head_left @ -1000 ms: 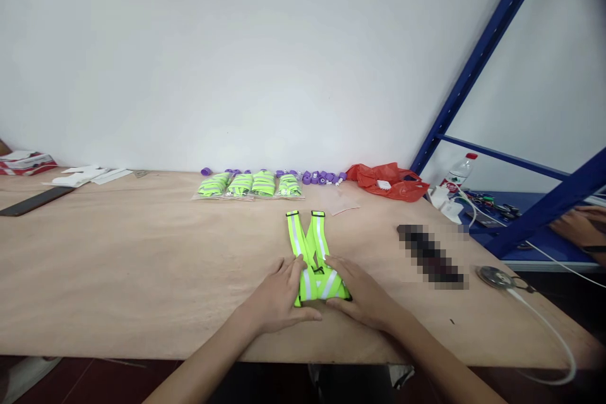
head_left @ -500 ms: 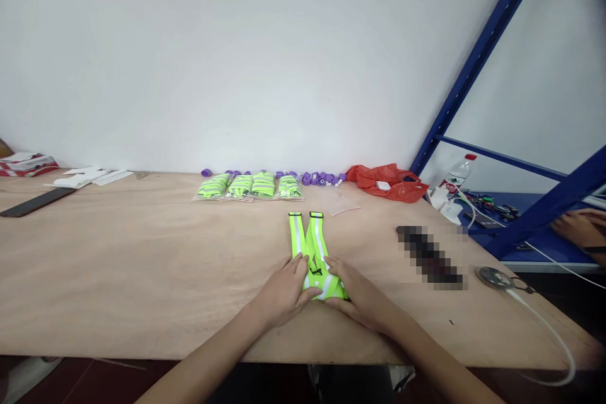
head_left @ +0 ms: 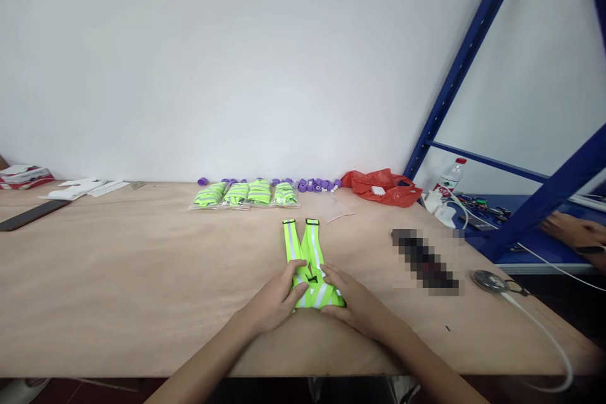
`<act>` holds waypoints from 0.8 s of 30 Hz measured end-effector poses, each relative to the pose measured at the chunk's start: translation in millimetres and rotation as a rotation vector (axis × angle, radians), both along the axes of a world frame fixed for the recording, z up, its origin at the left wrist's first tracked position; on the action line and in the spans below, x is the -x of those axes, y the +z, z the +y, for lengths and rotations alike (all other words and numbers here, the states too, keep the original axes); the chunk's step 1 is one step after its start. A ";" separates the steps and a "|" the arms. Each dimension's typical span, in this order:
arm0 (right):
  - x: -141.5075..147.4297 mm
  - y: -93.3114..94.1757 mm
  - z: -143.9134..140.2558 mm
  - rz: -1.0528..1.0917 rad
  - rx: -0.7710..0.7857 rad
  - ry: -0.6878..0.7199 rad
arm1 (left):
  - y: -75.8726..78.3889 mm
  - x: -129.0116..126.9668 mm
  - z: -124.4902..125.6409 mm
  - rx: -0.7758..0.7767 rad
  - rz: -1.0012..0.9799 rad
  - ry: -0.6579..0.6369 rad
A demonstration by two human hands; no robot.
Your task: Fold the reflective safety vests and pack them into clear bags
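While four bagged vests (head_left: 246,193) line up behind, two hands' fingers (head_left: 298,276) closed on one reflective vest (head_left: 310,268).

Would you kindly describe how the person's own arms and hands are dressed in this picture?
Both forearms are bare: no sleeve reaches into view on either arm. The left hand and the right hand wear no gloves, and no ring, watch or bracelet shows on them. No markings or cables lie on the arms. The upper arms are cut off by the bottom edge, so whatever is worn higher up cannot be seen.

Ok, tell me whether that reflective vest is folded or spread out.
Partly folded: the reflective vest is bunched under both hands at its near end, two straps lying flat beyond.
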State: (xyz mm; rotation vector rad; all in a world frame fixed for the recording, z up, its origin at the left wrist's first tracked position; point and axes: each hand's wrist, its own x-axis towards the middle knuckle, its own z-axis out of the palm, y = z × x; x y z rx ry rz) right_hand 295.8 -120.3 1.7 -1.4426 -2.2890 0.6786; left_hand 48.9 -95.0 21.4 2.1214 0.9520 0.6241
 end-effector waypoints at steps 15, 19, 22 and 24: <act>-0.2 3.8 0.4 0.004 -0.037 0.020 | -23.5 46.2 -8.2 -0.747 0.271 -0.160; -2.8 9.6 -2.5 -0.038 -0.032 0.061 | -31.2 42.7 -7.9 -0.755 0.326 -0.143; -3.9 12.9 -4.1 -0.036 -0.050 0.070 | -34.1 42.6 -6.9 -0.738 0.366 -0.134; -4.0 13.7 -4.5 -0.029 -0.058 0.076 | -32.1 42.4 -4.9 -0.729 0.365 -0.152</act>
